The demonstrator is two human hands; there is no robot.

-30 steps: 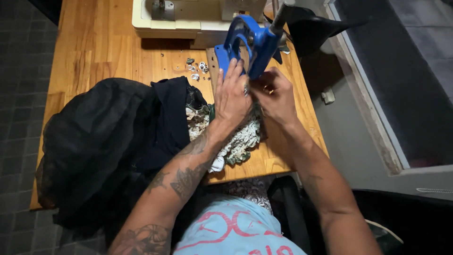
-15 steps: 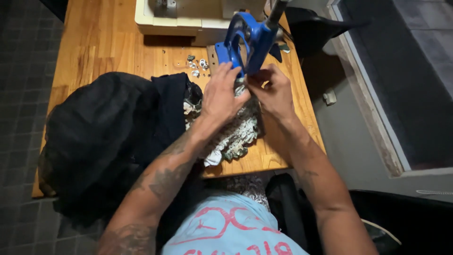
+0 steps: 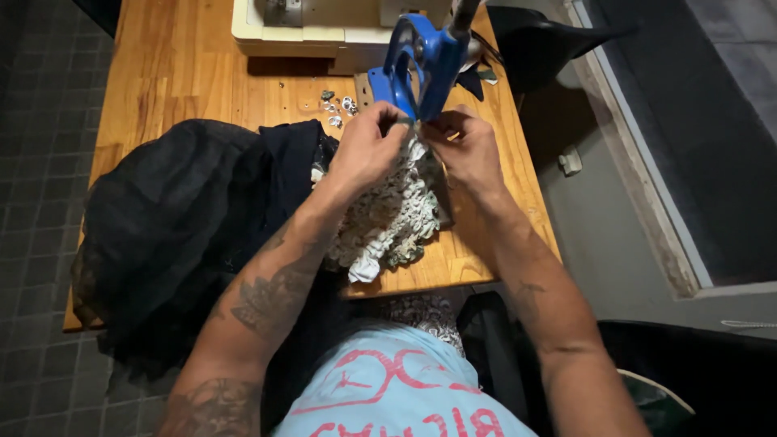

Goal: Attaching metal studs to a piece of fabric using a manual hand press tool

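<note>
The wooden worktop [image 3: 186, 73] fills the upper view, its right edge running beside a grey floor. Over its left half spreads a large heap of black sheer fabric [image 3: 170, 235], spilling off the near edge. At the far edge stands a cream sewing machine [image 3: 324, 32], and just in front of it a blue hand press [image 3: 421, 61] rises upright, its base on the wood. A ruffled grey-white fabric piece [image 3: 388, 222] lies between the black heap and the right forearm, running from the near edge up to the foot of the press. Its top end is gathered directly under the press, pinched there from both sides. The left hand [image 3: 364, 150] curls its fingers closed on the ruffle's upper left edge; the right hand [image 3: 469, 150] bends its fingers closed on the upper right edge, the two hands almost touching at the press. A scatter of small metal fasteners [image 3: 336, 107] lies on the wood just left of the press base, apart from both hands.
</note>
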